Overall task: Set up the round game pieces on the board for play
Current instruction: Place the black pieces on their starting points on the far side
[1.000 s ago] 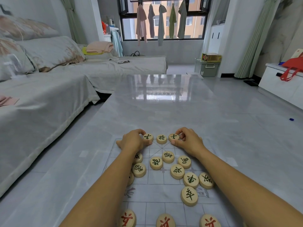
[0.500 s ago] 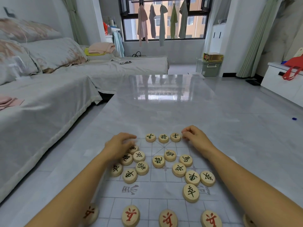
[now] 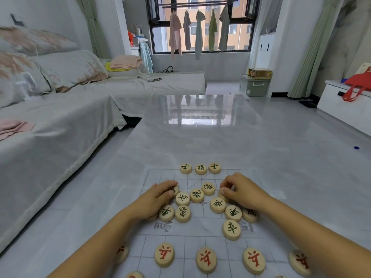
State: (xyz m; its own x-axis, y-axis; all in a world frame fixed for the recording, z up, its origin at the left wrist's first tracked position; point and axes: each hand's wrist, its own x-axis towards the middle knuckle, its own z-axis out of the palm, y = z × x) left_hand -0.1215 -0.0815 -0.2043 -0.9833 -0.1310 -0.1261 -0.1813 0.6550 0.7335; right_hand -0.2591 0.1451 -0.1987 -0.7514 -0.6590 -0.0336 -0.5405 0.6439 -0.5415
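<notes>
Judging from the board (image 3: 202, 227), setup is partly done: three green-marked pieces (image 3: 200, 169) sit lined up on the far edge, beyond both hands' fingertips. The left hand (image 3: 158, 197) curls over one piece; the right hand (image 3: 241, 190) pinches another. Between the fingers, loose green pieces (image 3: 196, 195) crowd the grid. Nearer the wrists, red pieces (image 3: 205, 259) stand in a row.

Pale tan round wooden game pieces with dark green characters (image 3: 197, 195) lie on a translucent white plastic board with thin grey grid lines (image 3: 202, 240), and the nearest row of pale tan round pieces (image 3: 206, 260) bears red characters. The glossy table top under them (image 3: 200, 141) is grey marble-patterned.
</notes>
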